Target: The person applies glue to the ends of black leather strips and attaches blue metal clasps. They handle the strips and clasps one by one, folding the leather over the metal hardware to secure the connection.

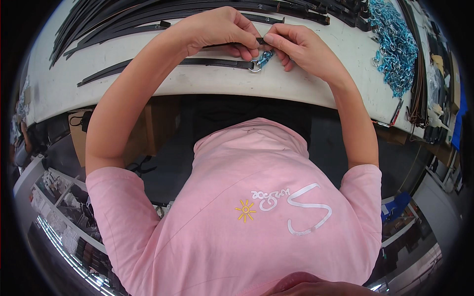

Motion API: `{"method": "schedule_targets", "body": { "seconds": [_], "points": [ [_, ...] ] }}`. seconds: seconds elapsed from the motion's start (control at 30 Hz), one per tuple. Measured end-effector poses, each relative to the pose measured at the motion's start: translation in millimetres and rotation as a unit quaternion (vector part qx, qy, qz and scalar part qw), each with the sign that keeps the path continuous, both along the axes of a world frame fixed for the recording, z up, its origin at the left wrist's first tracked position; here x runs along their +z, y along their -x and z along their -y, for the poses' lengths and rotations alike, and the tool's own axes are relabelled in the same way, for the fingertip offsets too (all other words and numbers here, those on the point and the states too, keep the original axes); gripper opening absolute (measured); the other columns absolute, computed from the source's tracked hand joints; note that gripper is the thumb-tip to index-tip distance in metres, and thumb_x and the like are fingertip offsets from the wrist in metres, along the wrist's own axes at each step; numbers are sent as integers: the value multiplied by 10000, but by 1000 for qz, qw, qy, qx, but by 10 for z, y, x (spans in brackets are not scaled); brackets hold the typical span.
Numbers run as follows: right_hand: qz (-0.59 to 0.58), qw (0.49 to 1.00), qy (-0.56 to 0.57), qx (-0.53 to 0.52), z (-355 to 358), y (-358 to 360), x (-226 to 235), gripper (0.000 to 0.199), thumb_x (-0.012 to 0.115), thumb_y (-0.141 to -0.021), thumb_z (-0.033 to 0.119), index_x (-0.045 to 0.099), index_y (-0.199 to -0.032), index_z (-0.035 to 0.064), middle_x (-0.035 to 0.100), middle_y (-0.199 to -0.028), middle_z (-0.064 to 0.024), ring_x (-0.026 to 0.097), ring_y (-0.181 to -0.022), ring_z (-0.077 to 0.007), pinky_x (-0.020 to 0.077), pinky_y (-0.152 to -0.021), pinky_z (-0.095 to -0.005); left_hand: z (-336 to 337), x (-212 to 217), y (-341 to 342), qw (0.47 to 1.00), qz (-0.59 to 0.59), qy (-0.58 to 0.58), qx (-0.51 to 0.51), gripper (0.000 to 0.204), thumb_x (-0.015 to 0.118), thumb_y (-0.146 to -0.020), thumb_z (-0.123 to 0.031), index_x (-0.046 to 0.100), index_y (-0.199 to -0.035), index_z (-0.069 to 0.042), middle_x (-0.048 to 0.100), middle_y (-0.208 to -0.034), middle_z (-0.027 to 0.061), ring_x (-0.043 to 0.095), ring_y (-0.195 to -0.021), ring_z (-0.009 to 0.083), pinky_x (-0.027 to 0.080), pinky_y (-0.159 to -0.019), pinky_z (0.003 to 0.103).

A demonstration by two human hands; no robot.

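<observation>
My left hand (222,30) is closed, pinching a narrow black strap (260,41) near its end. My right hand (302,49) meets it from the other side, thumb and forefinger closed on the same strap end. Just below the fingers lies a short piece of light blue chain (266,58). A silver ring (255,68) joins this chain to the end of a second black strap (217,62), which lies flat on the table nearer to me. The fingers partly hide the held strap end and the chain's upper end.
Many long black straps (111,19) lie along the far side of the white table (316,93). A heap of blue and silver chains (393,47) sits at the right, beside dark brown straps (419,93). A red-handled tool (396,111) lies near the table's right front edge.
</observation>
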State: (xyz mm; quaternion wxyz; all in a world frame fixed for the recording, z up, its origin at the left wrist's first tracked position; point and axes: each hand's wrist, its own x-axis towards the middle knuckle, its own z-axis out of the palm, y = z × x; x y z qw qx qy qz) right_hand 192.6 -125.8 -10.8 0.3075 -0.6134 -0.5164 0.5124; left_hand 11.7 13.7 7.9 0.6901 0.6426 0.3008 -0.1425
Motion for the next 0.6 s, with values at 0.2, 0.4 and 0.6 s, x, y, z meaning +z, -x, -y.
{"method": "schedule_targets", "body": {
  "seconds": [0.2, 0.4, 0.6],
  "points": [
    [8, 1000, 12, 26, -10, -17, 8, 321, 526, -1055, 340, 633, -923, 67, 515, -681, 40, 515, -624, -36, 474, -559, -197, 2, -24, 2, 1000, 2, -11, -7, 171, 699, -897, -177, 696, -971, -23, 739, -872, 57, 693, -764, 68, 552, -715, 176],
    [-3, 1000, 0, 24, -7, -21, -8, 324, 525, -1055, 344, 631, -917, 70, 508, -678, 42, 508, -625, -32, 468, -553, -195, -9, 27, -10, 1000, -17, 3, 11, 162, 702, -891, -171, 693, -967, -28, 737, -866, 57, 688, -757, 65, 553, -712, 176],
    [12, 999, 2, 35, -12, -20, -21, 331, 525, -1055, 352, 633, -918, 71, 506, -679, 44, 506, -627, -29, 470, -556, -195, -19, -87, 4, 1000, -3, -18, -21, 157, 698, -886, -163, 698, -953, -21, 735, -876, 62, 689, -762, 72, 554, -731, 175]
  ]
}}
